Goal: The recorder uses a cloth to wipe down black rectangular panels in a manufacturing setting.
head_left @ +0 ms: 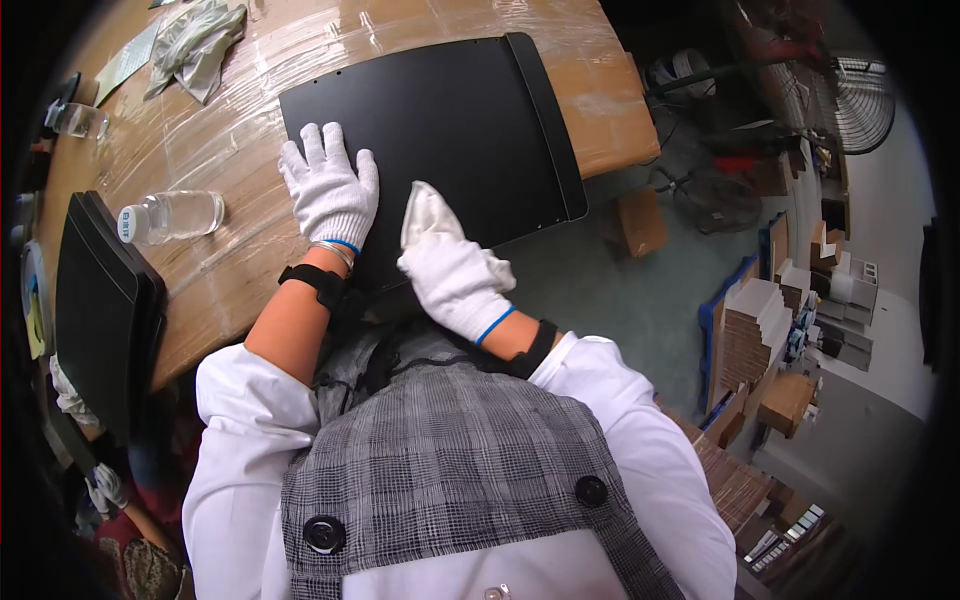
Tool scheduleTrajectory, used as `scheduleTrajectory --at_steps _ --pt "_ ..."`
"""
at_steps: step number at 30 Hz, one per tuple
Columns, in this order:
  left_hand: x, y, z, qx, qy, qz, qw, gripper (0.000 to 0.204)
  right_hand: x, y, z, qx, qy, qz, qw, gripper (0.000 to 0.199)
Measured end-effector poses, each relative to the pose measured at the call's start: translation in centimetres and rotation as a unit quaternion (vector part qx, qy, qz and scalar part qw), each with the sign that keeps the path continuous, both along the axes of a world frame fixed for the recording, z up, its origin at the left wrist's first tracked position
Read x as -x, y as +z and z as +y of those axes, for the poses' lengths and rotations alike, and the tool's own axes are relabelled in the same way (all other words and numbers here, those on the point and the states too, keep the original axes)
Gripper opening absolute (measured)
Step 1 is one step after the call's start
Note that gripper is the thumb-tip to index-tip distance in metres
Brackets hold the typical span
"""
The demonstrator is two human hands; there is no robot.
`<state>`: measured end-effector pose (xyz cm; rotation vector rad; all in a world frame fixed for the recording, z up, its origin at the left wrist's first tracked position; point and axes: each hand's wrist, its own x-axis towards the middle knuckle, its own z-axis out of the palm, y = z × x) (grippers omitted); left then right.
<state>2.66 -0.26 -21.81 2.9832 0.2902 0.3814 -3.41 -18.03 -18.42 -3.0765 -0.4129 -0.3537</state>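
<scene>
A large flat black panel (455,120) lies on a wooden table wrapped in clear film (250,90). My left hand (328,188), in a white knit glove, rests flat with fingers spread on the panel's near left part. My right hand (455,275), also gloved in white, presses a white cloth (425,208) against the panel's near edge. Both wrists carry black bands.
A clear plastic bottle (172,216) lies on its side left of the panel. A stack of black panels (105,300) sits at the table's left edge. Crumpled grey gloves (195,45) lie at the far left. Boxes, fans and cartons crowd the floor at right.
</scene>
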Motion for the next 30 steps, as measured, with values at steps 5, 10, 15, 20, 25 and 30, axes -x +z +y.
scheduleTrajectory --at_steps 5,10,15,20,25,30 --pt "0.3 0.0 0.5 -0.005 0.004 0.01 1.0 0.054 -6.0 1.1 -4.8 -0.009 -0.091 0.375 0.922 0.025" --pt "0.0 -0.5 0.0 0.002 0.002 -0.004 1.0 0.055 -5.9 -1.3 -5.8 0.067 -0.168 0.219 0.959 0.035" --pt "-0.2 -0.4 -0.2 0.014 -0.004 -0.007 1.0 0.055 -0.3 -1.3 -11.8 -0.02 -0.222 0.25 0.942 0.029" --pt "-0.2 0.0 -0.1 0.003 0.003 0.022 1.0 0.056 1.9 1.2 -17.2 -0.051 -0.347 0.301 0.887 0.036" --pt "-0.2 -0.2 -0.2 0.013 -0.005 0.009 1.0 0.056 0.3 -0.4 -15.8 -0.25 -0.33 0.094 0.905 0.051" --pt "-0.1 -0.6 -0.2 0.012 -0.002 0.001 1.0 0.055 -2.6 -1.0 -12.6 -0.169 -0.405 0.23 0.869 0.067"
